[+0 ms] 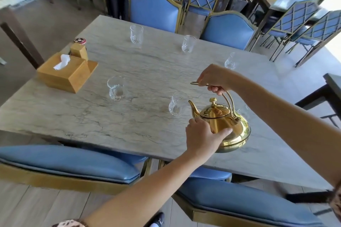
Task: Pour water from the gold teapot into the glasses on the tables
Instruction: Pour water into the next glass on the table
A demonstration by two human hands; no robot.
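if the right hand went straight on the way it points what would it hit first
The right hand, gripping the teapot handle, points left across the table. First in that line is likely the glass near the tissue box, though the hand may pass above it; depth is unclear.

At least five glasses, one gold teapot, one tissue box.

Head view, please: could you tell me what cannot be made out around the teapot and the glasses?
1. Water inside the teapot: head view, hidden by its metal wall and shut lid.
2. The glass behind the teapot: head view, mostly hidden by the handle and right forearm.
3. The far right glass: head view, blurred, partly behind the right hand.
4. Teapot's near side: head view, covered by the left hand.
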